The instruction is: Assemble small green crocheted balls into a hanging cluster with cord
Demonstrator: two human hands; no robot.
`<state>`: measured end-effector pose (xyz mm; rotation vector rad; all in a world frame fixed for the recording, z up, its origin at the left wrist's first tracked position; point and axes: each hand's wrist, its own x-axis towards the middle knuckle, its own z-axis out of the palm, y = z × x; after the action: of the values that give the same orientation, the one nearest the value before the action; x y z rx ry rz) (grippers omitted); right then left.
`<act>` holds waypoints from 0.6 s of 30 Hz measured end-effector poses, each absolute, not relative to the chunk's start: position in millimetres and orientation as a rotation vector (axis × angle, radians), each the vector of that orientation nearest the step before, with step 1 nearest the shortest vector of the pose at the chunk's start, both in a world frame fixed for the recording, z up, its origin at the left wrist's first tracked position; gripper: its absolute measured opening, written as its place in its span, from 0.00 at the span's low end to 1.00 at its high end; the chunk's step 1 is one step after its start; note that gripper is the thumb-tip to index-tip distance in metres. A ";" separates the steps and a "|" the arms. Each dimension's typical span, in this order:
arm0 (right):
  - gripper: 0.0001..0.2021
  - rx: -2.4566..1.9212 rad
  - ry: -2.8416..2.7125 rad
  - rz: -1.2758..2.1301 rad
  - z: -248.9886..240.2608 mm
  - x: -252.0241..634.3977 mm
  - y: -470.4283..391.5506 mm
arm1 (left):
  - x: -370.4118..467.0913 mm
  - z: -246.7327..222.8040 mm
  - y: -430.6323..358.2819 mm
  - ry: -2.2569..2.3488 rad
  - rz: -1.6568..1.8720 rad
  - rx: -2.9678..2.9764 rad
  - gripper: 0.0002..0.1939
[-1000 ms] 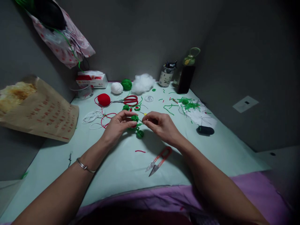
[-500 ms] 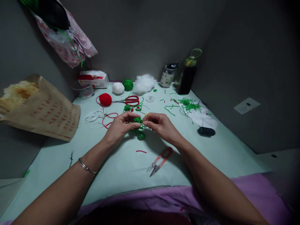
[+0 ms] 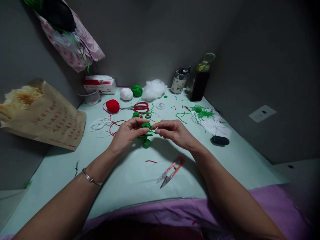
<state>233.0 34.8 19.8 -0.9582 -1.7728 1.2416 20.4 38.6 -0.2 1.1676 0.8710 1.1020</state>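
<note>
My left hand (image 3: 126,133) is closed, pinching a small green crocheted piece (image 3: 146,125) between thumb and fingers above the table. Just to the right, my right hand (image 3: 173,131) is closed in a pinch beside that piece, with green yarn (image 3: 153,132) at its fingertips. Whether a needle is also in the pinch is too small to see. Below the left fingertips shows a round green crocheted part (image 3: 146,143); how it joins the held piece is partly hidden. Small green and red crocheted bits (image 3: 148,116) lie just beyond the hands.
Orange thread snips (image 3: 172,171) and a red yarn scrap (image 3: 151,161) lie nearer me. Red-handled scissors (image 3: 141,107), a red yarn ball (image 3: 112,106) and white stuffing (image 3: 154,89) sit behind. A paper bag (image 3: 55,116) stands left; green yarn scraps (image 3: 203,112) lie right.
The green crocheted piece has turned in my left fingers, and its round lower part has shifted slightly left. My right hand has moved slightly to the right, its fingers straighter.
</note>
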 end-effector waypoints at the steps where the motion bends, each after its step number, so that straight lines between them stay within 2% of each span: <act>1: 0.09 -0.953 -1.778 1.242 20.8 234.1 34.8 | 20.3 0.0 38.7 0.862 1.096 1.165 0.15; 14: 0.08 -0.964 -1.611 1.321 14.0 218.2 29.0 | 28.6 -2.5 33.9 0.864 1.075 1.258 0.15; 18: 0.04 -1.067 -1.849 1.088 15.5 219.4 24.3 | 30.2 -7.0 35.0 0.899 1.021 1.293 0.14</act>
<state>219.4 24.3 15.5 -1.0673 -1.8489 1.0878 30.2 35.0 -7.0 1.2933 0.8987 1.0211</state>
